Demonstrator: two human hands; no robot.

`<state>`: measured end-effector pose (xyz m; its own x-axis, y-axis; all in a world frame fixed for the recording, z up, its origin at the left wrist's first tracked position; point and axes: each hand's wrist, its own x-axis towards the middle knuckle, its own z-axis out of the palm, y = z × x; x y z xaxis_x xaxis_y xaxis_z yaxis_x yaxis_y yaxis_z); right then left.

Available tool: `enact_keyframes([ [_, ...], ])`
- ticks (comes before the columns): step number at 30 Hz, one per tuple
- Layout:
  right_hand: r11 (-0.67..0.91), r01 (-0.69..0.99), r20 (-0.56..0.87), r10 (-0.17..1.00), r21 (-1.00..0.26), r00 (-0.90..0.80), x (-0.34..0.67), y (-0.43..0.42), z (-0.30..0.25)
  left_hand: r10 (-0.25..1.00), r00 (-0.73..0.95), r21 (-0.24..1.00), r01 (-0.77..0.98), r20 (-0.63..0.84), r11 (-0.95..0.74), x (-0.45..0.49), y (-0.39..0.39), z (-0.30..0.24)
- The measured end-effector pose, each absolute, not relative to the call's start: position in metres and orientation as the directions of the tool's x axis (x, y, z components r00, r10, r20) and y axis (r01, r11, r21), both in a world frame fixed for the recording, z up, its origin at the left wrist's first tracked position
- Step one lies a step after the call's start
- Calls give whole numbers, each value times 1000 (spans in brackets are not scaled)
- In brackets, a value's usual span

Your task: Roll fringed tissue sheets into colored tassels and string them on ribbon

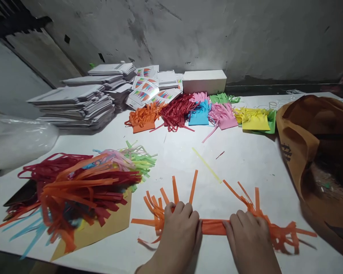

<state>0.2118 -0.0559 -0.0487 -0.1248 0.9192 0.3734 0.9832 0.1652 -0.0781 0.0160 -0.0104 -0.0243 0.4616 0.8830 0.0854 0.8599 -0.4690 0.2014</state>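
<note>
Across the front of the white table lies an orange fringed paper tassel (213, 227), its uncut middle band stretched between both hands. My left hand (180, 228) presses its fingers closed around the band's left part, with loose orange strips fanning out beyond. On the right part, my right hand (247, 232) is closed on the same band, and its cut strips spread to the right. The undersides of both hands are hidden. Left of my hands sits a heap of finished-looking tassels (91, 182) in red, orange, blue, pink and green, partly over a tan paper sheet (117, 222).
Folded fringed papers in orange (144, 121), dark red (178, 110), blue (199, 117), pink (227, 120) and yellow (255, 121) line the back. Behind are stacked white packets (74, 104) and a white box (205, 82). A brown bag (293, 144) stands right; a plastic-wrapped roll (20, 140), left.
</note>
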Motion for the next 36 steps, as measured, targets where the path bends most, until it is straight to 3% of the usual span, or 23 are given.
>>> enact_keyframes([
  [2, 178, 981, 455, 882, -75, -125, 211, -56, -46, 888, 454, 208, 864, 73, -458, 18, -9, -26],
  [5, 398, 904, 570, 784, -156, -247, 208, -59, -47, 896, 437, 234, 865, 83, -444, 17, -10, -28],
  [8, 539, 824, 577, 735, -176, -357, 204, -60, -50, 876, 448, 307, 820, 181, -483, 14, -11, -25],
  [15, 503, 780, 525, 808, -372, -270, 193, -57, -46, 706, 624, 352, 612, 334, -708, 4, -13, -28],
  [20, 498, 808, 499, 811, -315, -305, 200, -60, -49, 750, 576, 470, 590, 326, -657, -2, -15, -34],
  [25, 374, 880, 455, 864, -293, -216, 219, -65, -53, 792, 517, 526, 597, 325, -606, -7, -18, -27],
  [28, 292, 928, 387, 903, -232, -187, 218, -63, -53, 856, 464, 489, 706, 228, -512, -1, -16, -24],
  [32, 214, 972, 356, 919, -99, -166, 212, -60, -52, 898, 415, 345, 829, 149, -441, 9, -11, -25],
  [36, 272, 951, 492, 854, -147, -168, 210, -60, -52, 829, 527, 327, 762, 187, -558, 8, -10, -28],
])
